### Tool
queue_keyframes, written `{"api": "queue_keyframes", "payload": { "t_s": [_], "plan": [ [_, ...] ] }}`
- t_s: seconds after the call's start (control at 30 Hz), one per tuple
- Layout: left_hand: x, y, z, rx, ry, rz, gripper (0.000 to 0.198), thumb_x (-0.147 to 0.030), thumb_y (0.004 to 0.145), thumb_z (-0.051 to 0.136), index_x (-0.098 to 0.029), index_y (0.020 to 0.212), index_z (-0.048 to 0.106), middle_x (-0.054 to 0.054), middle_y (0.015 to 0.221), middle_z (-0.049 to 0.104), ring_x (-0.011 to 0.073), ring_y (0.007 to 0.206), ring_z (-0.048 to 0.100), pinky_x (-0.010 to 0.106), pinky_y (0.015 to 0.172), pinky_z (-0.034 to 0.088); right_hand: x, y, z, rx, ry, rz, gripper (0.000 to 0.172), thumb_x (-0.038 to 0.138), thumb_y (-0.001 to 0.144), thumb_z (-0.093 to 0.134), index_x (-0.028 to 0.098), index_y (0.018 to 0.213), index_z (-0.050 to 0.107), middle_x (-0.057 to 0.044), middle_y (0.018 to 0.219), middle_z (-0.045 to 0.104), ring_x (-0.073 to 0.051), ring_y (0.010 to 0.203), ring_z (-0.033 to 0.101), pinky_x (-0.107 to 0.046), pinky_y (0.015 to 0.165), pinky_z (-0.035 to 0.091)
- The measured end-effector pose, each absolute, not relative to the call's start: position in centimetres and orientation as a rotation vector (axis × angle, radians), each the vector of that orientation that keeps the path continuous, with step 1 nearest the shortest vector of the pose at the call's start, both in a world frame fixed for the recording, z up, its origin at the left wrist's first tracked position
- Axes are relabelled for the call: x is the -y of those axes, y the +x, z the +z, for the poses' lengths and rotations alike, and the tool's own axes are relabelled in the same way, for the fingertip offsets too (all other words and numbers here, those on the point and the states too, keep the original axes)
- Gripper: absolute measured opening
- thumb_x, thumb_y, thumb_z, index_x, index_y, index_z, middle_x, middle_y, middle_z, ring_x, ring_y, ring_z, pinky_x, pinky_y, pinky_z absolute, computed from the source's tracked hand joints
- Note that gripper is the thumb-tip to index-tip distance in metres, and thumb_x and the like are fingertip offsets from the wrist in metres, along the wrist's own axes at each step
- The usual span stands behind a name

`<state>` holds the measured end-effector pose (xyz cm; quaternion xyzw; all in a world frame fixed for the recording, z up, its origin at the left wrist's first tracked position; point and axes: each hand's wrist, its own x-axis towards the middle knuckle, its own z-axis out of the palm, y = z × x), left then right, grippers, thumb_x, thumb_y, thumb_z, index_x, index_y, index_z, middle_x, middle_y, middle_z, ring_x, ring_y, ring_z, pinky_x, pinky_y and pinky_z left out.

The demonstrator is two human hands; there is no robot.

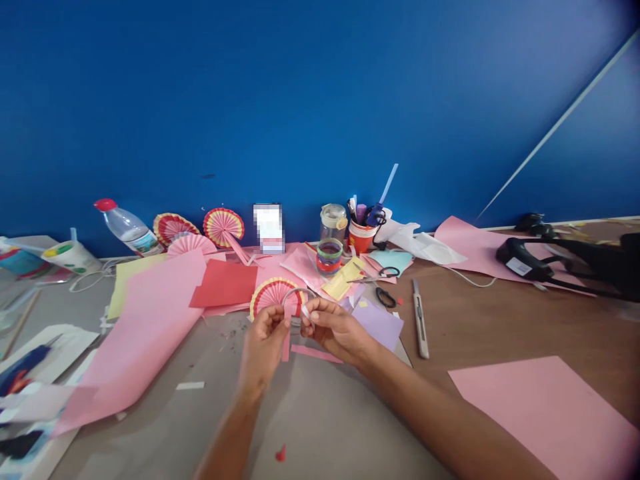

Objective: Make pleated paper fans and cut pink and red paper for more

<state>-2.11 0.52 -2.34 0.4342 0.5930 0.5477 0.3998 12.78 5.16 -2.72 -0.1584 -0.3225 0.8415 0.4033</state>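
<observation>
My left hand (267, 340) pinches a narrow pink paper strip (287, 347) that hangs down between its fingertips. Close beside it, my right hand (336, 328) is closed on a small white piece (306, 311), perhaps paper or tape. A thin greyish ring (299, 289) shows above the fingertips; which hand holds it I cannot tell. Behind the hands lies a pleated pink paper rosette (270, 293) with a red and yellow rim, partly hidden by them. Under the right hand, another pink strip (316, 353) rests on the grey table.
Scissors (386, 297) and a utility knife (420, 320) lie to the right. A tape stack (329, 257), a jar (334, 221) and a cup of pens (362, 237) stand behind. Left are a large pink sheet (145, 333) and a tilted bottle (127, 227). A blue wall (320, 100) closes the back.
</observation>
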Motion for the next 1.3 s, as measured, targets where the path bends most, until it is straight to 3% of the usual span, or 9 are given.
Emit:
{"api": "queue_keyframes", "payload": {
  "t_s": [0.13, 0.57, 0.87, 1.1, 1.3],
  "plan": [
    [-0.5, -1.2, -2.5, -1.504, 1.004, 1.407, 0.02, -0.036, 0.073, 0.065, -0.018, 0.078, 0.058, -0.004, 0.065, 0.059, 0.0109, 0.062, 0.054, 0.023, 0.062, 0.043, -4.5, 11.9, -2.8, 0.792, -0.471, 2.081, 0.016, 0.026, 0.065, 0.078, 0.018, 0.073, 0.066, 0.003, 0.06, 0.057, -0.009, 0.056, 0.047, -0.025, 0.062, 0.037],
    [0.3, -0.3, -1.9, -1.584, 1.29, 1.411, 0.014, -0.033, 0.083, 0.055, -0.02, 0.085, 0.055, -0.002, 0.068, 0.061, 0.012, 0.062, 0.058, 0.024, 0.062, 0.048, -3.8, 11.3, -2.8, 0.79, -0.532, 2.013, 0.014, 0.025, 0.063, 0.078, 0.019, 0.065, 0.066, 0.002, 0.061, 0.056, -0.012, 0.063, 0.047, -0.028, 0.068, 0.037],
    [0.5, -0.5, -2.3, -1.673, 1.501, 1.487, 0.014, -0.03, 0.086, 0.051, -0.02, 0.086, 0.061, 0.004, 0.089, 0.064, 0.0136, 0.073, 0.06, 0.025, 0.066, 0.05, -3.7, 11.5, -2.3, 0.779, -0.535, 2.024, 0.014, 0.025, 0.061, 0.079, 0.019, 0.063, 0.066, 0.002, 0.06, 0.054, -0.012, 0.064, 0.046, -0.028, 0.069, 0.036],
    [0.4, -0.6, -2.6, -1.739, 1.338, 1.491, 0.014, -0.034, 0.084, 0.054, -0.02, 0.085, 0.057, 0.0, 0.072, 0.061, 0.0121, 0.062, 0.057, 0.023, 0.059, 0.048, -3.3, 11.3, -2.3, 0.822, -0.538, 2.03, 0.014, 0.025, 0.062, 0.079, 0.019, 0.064, 0.067, 0.002, 0.062, 0.056, -0.012, 0.066, 0.047, -0.029, 0.074, 0.036],
    [0.7, -0.5, -2.8, -1.741, 1.466, 1.492, 0.013, -0.03, 0.086, 0.051, -0.021, 0.092, 0.058, 0.002, 0.081, 0.062, 0.0128, 0.07, 0.059, 0.025, 0.066, 0.049, -3.1, 11.2, -2.2, 0.829, -0.565, 2.016, 0.012, 0.025, 0.063, 0.078, 0.02, 0.065, 0.068, 0.002, 0.067, 0.059, -0.013, 0.07, 0.05, -0.029, 0.076, 0.038]
  ]
}}
